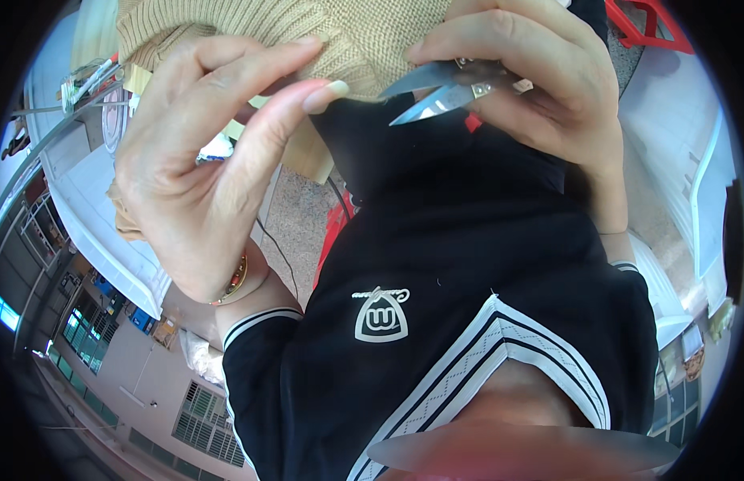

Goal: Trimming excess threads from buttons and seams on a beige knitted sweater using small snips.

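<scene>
A beige knitted garment (388,40) with ribbed parts spreads across the top, above my lap. My left hand (203,136) is at its lower left edge, the index fingertip over the knit and the thumb below, seemingly pinching that edge; the exact grip is partly hidden. In my right hand (540,72) are metal thread snips (436,96), wrapped by the fingers. Their two blades stand apart and point left toward my left thumb, close under the garment's edge. My palm and fingers hide the snips' handles.
A white table or tray (91,232) with a raised rim is at the left. Another pale, plastic-looking surface (668,120) is at the right. A red plastic stool or frame (644,24) shows at the upper right. A thin dark cable (280,248) runs over the speckled floor (300,216).
</scene>
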`<state>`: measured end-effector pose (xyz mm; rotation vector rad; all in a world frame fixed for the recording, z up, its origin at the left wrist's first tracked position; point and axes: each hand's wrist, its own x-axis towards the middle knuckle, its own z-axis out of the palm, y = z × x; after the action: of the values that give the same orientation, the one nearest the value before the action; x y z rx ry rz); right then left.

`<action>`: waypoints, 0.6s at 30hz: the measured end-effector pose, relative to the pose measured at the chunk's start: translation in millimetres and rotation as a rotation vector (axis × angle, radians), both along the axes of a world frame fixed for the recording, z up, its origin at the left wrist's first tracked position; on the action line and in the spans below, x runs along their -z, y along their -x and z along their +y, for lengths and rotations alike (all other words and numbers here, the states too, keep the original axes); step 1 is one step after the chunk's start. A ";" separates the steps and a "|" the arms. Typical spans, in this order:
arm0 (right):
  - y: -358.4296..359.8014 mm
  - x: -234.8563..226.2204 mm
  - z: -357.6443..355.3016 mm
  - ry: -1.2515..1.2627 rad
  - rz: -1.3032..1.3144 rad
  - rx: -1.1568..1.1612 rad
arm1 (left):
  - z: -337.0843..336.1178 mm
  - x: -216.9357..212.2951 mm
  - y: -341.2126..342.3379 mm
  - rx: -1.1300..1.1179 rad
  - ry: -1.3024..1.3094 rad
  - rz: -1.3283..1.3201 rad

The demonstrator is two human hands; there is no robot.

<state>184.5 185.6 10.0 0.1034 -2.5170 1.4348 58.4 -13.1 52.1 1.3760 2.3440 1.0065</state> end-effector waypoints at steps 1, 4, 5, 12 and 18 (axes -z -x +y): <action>1.5 -1.1 -0.8 -0.001 -0.054 0.009 | 0.0 -4.8 1.3 0.024 0.018 0.042; -0.3 1.4 1.1 -0.012 0.090 -0.040 | 1.1 -9.8 -2.1 0.005 0.030 0.057; -0.7 2.4 1.1 -0.012 0.091 -0.036 | 2.3 -10.0 -1.9 0.009 0.030 0.058; -4.6 7.3 2.2 0.010 0.114 -0.024 | 10.8 -7.3 -4.2 0.149 0.112 0.304; -2.7 -13.3 3.1 0.135 -0.082 -0.020 | 2.4 12.3 -2.2 0.088 -0.004 0.233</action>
<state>187.2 188.7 23.3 0.0472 -2.4800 1.6442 60.6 -10.6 39.7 1.6623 2.4161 0.8681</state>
